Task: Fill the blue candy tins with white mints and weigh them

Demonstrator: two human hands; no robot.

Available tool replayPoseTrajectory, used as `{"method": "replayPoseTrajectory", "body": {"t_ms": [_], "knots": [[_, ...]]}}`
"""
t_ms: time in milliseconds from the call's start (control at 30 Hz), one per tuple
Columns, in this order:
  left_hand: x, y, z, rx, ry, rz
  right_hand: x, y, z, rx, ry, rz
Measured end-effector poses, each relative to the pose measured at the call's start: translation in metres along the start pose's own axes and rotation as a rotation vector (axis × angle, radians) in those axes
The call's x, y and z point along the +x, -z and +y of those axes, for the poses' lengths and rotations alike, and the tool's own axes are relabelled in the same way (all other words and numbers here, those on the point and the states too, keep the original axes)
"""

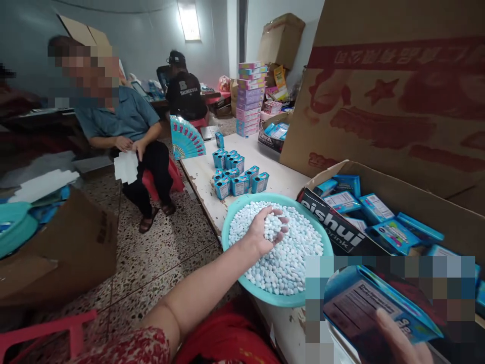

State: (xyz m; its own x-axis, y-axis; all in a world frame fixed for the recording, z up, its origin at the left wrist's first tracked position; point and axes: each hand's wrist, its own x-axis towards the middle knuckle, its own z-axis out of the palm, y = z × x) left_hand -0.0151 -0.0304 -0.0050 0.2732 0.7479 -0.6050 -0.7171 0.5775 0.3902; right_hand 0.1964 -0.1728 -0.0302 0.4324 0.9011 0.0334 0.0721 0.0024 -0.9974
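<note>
My left hand (261, 232) is cupped palm up over the turquoise basin (232, 202), its fingers curled round a heap of small candies (272, 227). Pale blue and white candies of the same kind (280, 278) fill the basin. At the lower right, my right hand (403, 341) grips a blue printed box (356, 308), with the thumb across its text panel. Blurred blocks cover part of the surroundings there. Beyond the basin stand several small blue boxes (232, 186) with dark round openings on top.
A carton (337, 222) of blue boxes stands right of the basin, before a tall cardboard flap (379, 101). Pastel boxes (250, 101) are stacked at the table's far end beside a blue fan-shaped sheet (185, 139). A seated person (125, 121) holds white card at the left; another sits farther back.
</note>
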Motion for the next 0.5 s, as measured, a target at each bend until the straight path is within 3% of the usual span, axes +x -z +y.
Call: {"method": "replayPoseTrajectory", "body": {"t_ms": [200,300,500], "knots": [[0.001,0.003,0.003,0.085,0.006,0.087,0.008,-0.033,-0.027,-0.151,-0.016,0.015],[-0.006,-0.007,0.012,0.077,-0.048,0.014,0.015,-0.055,-0.039,-0.183,0.033,-0.075],[-0.024,-0.047,0.024,0.080,-0.213,-0.168,0.029,-0.082,-0.041,-0.310,0.234,-0.245]]}}
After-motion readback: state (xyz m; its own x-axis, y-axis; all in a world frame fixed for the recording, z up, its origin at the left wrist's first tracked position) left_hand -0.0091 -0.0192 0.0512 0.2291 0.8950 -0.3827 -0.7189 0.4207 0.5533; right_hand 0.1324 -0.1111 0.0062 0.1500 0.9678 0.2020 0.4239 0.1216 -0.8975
